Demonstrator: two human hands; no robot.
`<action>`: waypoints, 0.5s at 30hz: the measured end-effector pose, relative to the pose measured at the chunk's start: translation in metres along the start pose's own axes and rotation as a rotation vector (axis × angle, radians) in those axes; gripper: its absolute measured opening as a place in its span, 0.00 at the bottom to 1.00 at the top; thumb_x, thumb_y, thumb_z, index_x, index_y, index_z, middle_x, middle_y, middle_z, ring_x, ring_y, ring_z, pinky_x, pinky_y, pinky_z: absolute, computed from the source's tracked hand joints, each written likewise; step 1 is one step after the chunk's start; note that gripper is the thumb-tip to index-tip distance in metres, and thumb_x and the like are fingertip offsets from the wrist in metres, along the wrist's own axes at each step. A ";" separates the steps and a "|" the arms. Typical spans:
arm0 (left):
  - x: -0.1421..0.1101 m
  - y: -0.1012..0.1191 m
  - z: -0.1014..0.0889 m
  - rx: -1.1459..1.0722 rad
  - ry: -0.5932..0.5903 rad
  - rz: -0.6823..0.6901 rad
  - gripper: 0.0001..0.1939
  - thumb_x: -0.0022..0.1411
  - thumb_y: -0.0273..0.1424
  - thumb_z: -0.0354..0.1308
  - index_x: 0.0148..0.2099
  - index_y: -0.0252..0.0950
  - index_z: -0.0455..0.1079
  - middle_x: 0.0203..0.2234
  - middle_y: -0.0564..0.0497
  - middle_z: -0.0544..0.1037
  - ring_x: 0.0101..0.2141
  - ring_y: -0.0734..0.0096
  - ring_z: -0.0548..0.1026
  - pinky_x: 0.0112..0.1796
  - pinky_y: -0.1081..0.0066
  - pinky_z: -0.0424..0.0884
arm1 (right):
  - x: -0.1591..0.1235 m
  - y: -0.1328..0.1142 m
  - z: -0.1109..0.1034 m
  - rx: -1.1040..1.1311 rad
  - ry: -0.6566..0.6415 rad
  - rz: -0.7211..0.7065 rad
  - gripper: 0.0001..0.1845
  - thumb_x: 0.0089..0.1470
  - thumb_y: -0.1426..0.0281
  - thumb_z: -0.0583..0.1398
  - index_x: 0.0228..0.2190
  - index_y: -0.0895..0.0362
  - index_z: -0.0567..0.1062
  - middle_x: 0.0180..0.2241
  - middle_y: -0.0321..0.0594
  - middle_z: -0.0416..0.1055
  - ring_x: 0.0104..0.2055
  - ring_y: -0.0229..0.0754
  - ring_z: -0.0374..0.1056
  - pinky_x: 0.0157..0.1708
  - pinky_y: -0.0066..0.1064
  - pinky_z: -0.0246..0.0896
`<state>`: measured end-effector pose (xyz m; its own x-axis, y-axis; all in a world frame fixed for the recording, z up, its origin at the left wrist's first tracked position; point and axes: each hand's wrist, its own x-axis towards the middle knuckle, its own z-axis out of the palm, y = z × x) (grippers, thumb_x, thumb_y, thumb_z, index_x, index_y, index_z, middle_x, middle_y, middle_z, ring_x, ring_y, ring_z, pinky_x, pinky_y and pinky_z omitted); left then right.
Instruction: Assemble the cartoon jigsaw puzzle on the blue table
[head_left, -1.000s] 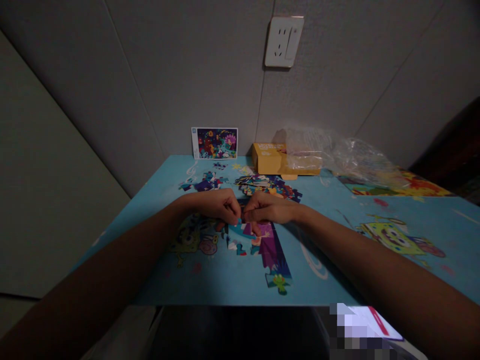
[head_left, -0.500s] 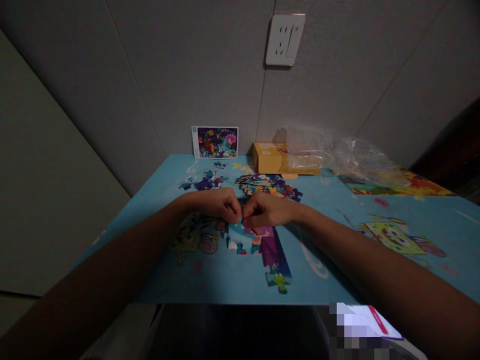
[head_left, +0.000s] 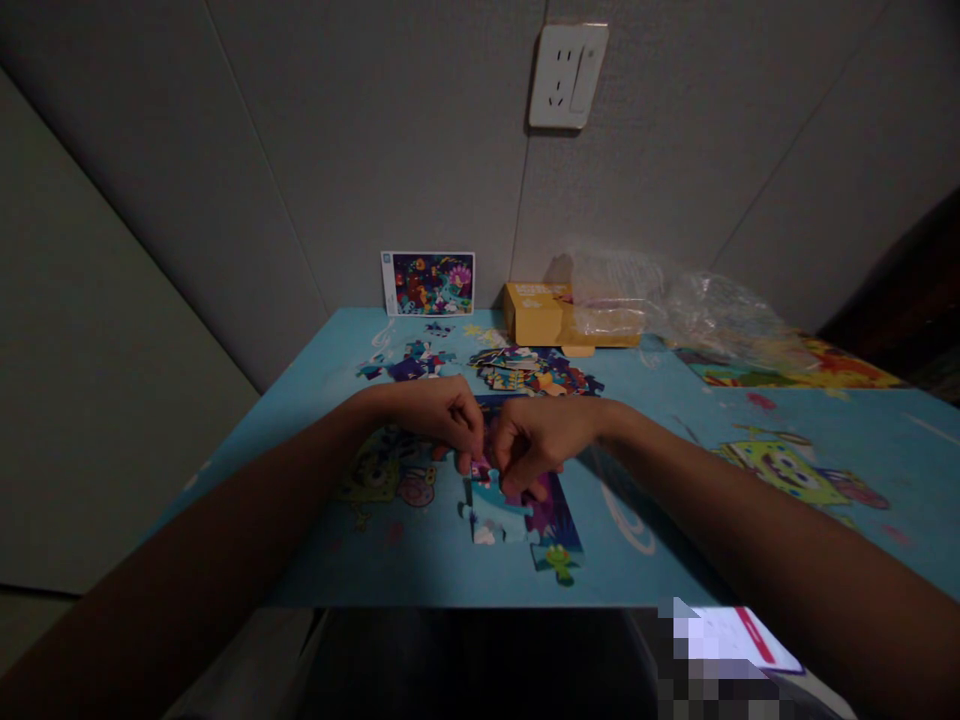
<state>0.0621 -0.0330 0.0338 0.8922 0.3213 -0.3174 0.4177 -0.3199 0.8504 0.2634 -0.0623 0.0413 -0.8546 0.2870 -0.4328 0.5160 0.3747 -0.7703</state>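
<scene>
Several joined light-blue jigsaw pieces (head_left: 499, 522) lie on the table below my hands, against the right-hand purple strip of the puzzle (head_left: 559, 510). My left hand (head_left: 442, 412) is closed, its fingertips at the upper left edge of the light-blue pieces. Closed too, my right hand (head_left: 551, 435) has its thumb and fingers down on their upper right side, where they border the purple strip. A piece with a green frog (head_left: 559, 562) forms the strip's near end. My hands cover part of the puzzle's far end.
Behind my hands lie a pile of loose jigsaw pieces (head_left: 525, 370) and a smaller group of pieces (head_left: 412, 362). A picture card (head_left: 431, 284) leans on the wall. To its right are a yellow box (head_left: 534, 318) and clear plastic bags (head_left: 720, 315). A wall socket (head_left: 568, 75) is above.
The light-blue pieces have shifted toward me and a little right, up against the purple strip. My right hand has moved slightly right and nearer, apart from my left, which stays nearly in place.
</scene>
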 end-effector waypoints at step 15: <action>0.003 0.005 0.007 0.076 0.041 -0.093 0.05 0.53 0.31 0.65 0.31 0.34 0.75 0.21 0.54 0.79 0.20 0.78 0.72 0.22 0.80 0.65 | 0.002 -0.001 0.006 -0.027 -0.040 0.008 0.13 0.47 0.64 0.68 0.22 0.60 0.76 0.17 0.29 0.71 0.20 0.29 0.65 0.24 0.23 0.56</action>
<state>0.0678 -0.0399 0.0345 0.8421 0.3884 -0.3743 0.5112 -0.3533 0.7835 0.2610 -0.0678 0.0385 -0.8519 0.2546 -0.4576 0.5236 0.3965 -0.7541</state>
